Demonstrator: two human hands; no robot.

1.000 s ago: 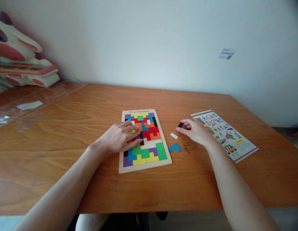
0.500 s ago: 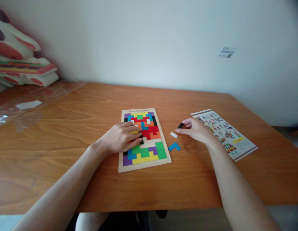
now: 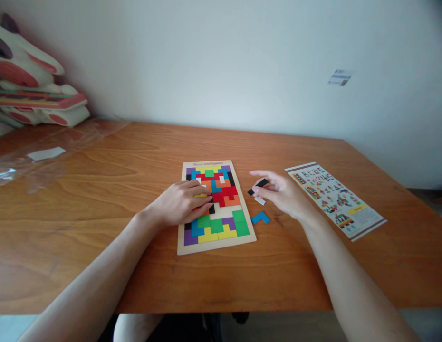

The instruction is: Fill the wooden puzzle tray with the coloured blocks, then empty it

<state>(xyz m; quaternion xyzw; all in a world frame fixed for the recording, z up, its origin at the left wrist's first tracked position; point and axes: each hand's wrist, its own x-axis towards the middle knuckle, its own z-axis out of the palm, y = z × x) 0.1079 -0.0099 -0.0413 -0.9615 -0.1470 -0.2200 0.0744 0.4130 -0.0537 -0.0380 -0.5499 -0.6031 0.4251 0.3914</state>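
Observation:
A wooden puzzle board (image 3: 181, 241) with coloured block pieces lies on the table, a bare pale gap showing in its lower middle. My left hand (image 3: 181, 202) rests over the board's left side, fingers stretched out above a black piece (image 3: 211, 208) and hiding part of the pattern. Right of the board, my right hand (image 3: 278, 190) pinches a long black puzzle piece (image 3: 261, 185) between thumb and fingers, held tilted. Just below that piece lies a small white piece (image 3: 260, 201), partly covered. A blue L-shaped piece (image 3: 261, 217) sits beside the board's right edge.
A printed pattern sheet (image 3: 337, 202) lies to the right on the wooden table (image 3: 135, 266). Clear plastic wrapping (image 3: 21, 168) is spread at the left. A white and pink animal-shaped toy (image 3: 32, 71) stands at the back left, and a wall (image 3: 221, 71) rises behind.
My right hand has lifted the black piece and brought it left, toward the board, over the white piece. My left hand stays on the board. The view has shifted slightly.

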